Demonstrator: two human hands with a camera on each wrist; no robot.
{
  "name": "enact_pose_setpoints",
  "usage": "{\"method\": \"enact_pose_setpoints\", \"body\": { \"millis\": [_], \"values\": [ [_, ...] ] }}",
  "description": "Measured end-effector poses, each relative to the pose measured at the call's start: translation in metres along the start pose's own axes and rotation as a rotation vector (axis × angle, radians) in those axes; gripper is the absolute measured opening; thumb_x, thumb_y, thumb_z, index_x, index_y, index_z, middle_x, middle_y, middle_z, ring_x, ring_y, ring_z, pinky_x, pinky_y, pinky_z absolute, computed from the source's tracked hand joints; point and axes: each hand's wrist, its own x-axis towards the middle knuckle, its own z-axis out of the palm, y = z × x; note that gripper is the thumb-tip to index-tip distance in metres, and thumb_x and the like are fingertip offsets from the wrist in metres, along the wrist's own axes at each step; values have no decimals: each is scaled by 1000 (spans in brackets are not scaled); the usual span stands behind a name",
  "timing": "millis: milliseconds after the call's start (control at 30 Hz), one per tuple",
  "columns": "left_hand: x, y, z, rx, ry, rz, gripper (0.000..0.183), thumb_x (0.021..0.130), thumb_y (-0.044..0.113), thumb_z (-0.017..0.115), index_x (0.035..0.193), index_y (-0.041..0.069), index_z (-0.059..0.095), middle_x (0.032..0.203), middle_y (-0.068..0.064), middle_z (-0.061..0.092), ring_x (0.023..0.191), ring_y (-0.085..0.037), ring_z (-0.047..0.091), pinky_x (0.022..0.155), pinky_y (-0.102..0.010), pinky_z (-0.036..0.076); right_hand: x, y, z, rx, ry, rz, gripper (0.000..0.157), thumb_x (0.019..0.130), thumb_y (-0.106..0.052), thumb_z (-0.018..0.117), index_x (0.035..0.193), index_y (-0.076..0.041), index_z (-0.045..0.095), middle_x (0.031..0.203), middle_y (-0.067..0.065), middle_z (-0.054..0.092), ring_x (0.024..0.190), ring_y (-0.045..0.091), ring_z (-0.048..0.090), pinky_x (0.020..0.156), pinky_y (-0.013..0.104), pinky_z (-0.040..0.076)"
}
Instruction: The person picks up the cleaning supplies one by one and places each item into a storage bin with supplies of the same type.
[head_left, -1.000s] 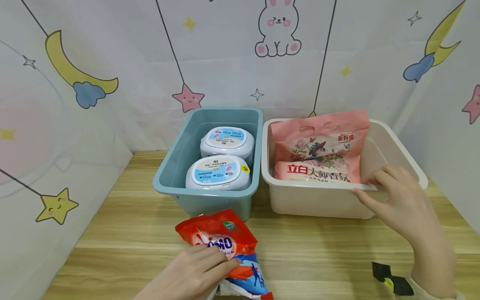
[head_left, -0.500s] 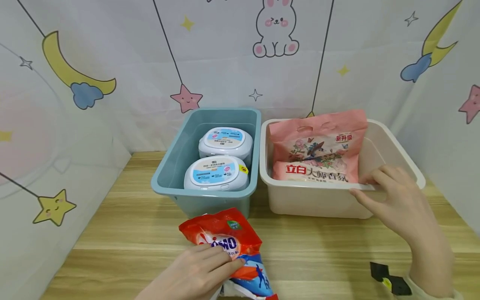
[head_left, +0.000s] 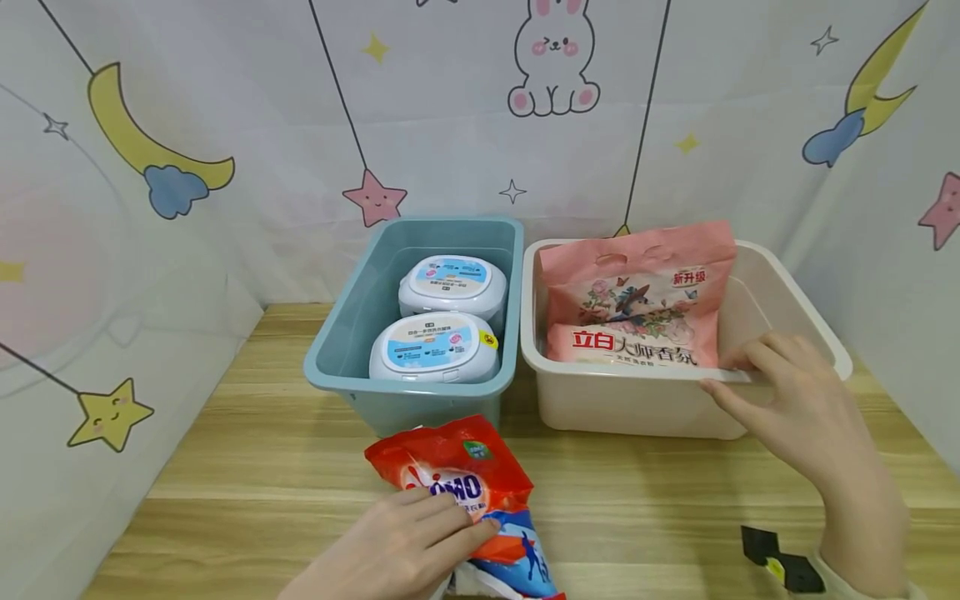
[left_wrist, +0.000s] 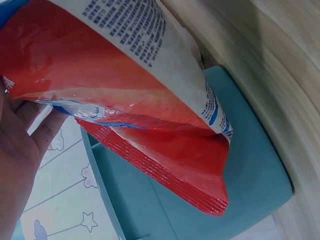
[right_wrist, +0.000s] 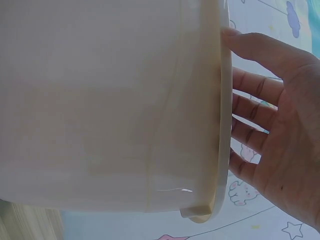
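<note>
My left hand grips a red and blue OMO bag of laundry powder, its fingers lying across the front. In the left wrist view the bag's sealed red top edge overlaps the teal bin, and part of the hand is hidden behind the bag. On the right, my right hand holds the front rim of a cream plastic bin; the right wrist view has the thumb outside the rim and the other fingers over it. A pink bag of laundry powder leans upright inside this bin.
Left of the cream bin stands a teal bin. Two white lidded boxes with blue labels, a rear box and a front box, sit in it. Both bins rest on a wooden table before a printed curtain.
My left hand has shifted slightly to the right with the red and blue bag. My right hand stays on the cream bin's rim.
</note>
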Motion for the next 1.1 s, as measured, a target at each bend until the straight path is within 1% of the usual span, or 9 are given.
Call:
{"method": "enact_pose_setpoints", "body": {
  "millis": [133,367,667,900,1100],
  "values": [
    [1,0,-2,14,-14,4,60,90,64,46,136,26,49,117,15,66,99,4,62,80,-14,52,0,0,0,9,2,4,26,67,-14,84,85,-12,65,87,-2,58,89,13,44,77,28,32],
    [1,2,-6,28,-27,12,59,90,62,48,138,27,48,119,16,65,101,4,61,80,-14,52,-1,1,0,3,0,3,26,68,-17,84,86,-14,65,88,-2,58,89,15,45,76,28,33],
    [4,5,-9,64,-2,24,59,90,62,47,137,27,49,116,16,66,99,5,61,79,-12,52,-1,-1,-1,-1,-3,4,26,69,-17,83,86,-14,64,89,-2,58,90,16,46,76,27,33],
    [7,6,-12,86,11,51,56,94,59,45,136,23,51,116,13,66,98,1,61,84,-14,52,-1,-1,-1,-4,-6,8,27,67,-15,84,86,-11,65,87,0,58,88,15,45,75,28,32],
    [9,7,-15,109,31,74,56,94,59,44,135,22,52,115,12,67,98,0,61,85,-14,52,0,-1,-1,1,-10,7,27,68,-16,84,86,-11,65,88,2,58,90,18,47,77,29,32]
  ]
}}
